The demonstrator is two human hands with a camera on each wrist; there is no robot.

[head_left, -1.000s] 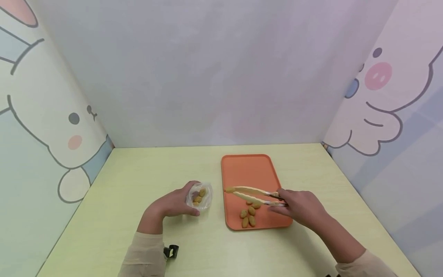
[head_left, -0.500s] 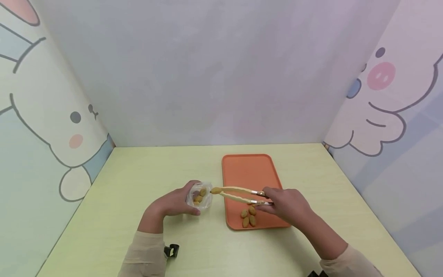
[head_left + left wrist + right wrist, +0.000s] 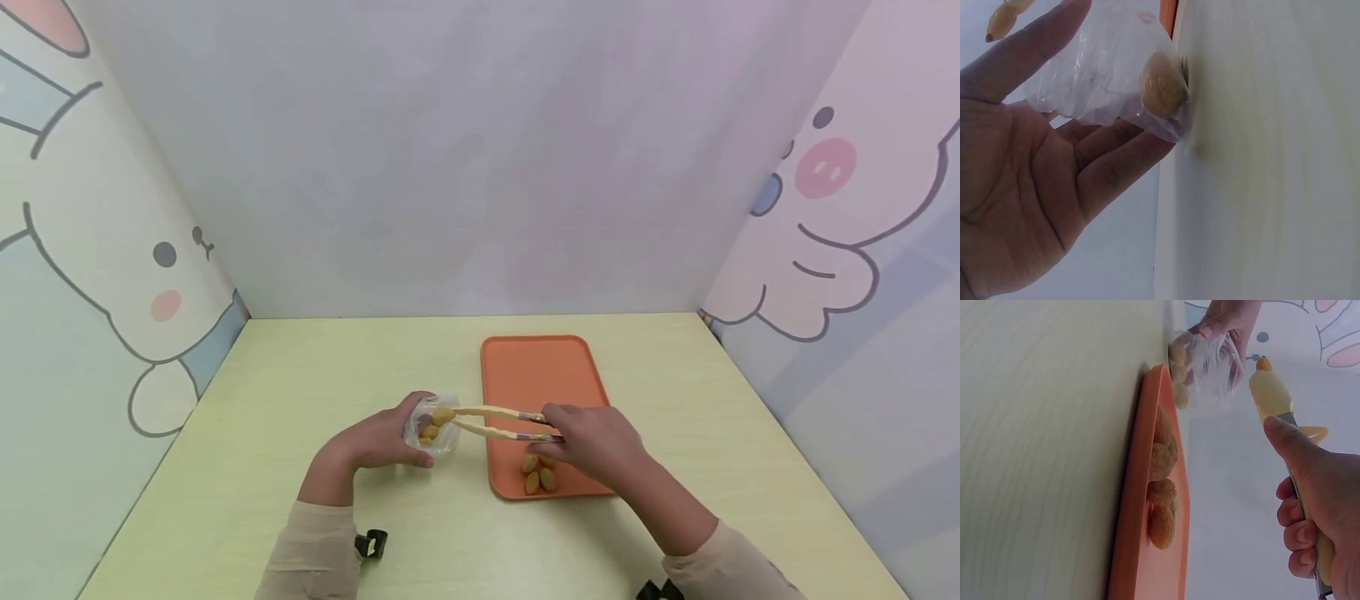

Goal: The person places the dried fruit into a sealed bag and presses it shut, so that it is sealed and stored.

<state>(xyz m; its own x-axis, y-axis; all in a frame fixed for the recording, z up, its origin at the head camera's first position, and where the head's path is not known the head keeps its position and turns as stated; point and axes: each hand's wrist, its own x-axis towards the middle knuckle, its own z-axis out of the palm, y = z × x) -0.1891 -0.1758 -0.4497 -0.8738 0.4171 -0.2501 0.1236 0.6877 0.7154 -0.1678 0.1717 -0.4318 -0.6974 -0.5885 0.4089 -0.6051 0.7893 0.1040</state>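
Note:
My left hand (image 3: 378, 437) curls round the side of a clear plastic bag (image 3: 450, 442), held upright on the table with its mouth up. Several brown oval nuts (image 3: 1164, 85) lie at its bottom. My right hand (image 3: 596, 437) grips metal-handled tongs (image 3: 491, 411) with cream-coloured arms, thumb along the top in the right wrist view. A single nut (image 3: 443, 416) sits at the tongs' tips, over the bag's mouth. In the right wrist view this nut (image 3: 1264, 363) is higher than the bag. More nuts (image 3: 532, 482) lie on the orange tray, partly hidden below my right hand.
The orange tray (image 3: 540, 367) lies right of the bag, its low rim facing it. A pale wood-grain table (image 3: 360, 358) runs back to a grey wall (image 3: 480, 167). Cartoon-printed panels (image 3: 825, 250) stand at both sides.
My right hand has moved left with the tongs, carrying the nut from above the tray's left edge to over the bag's mouth. My left hand and the bag have stayed put.

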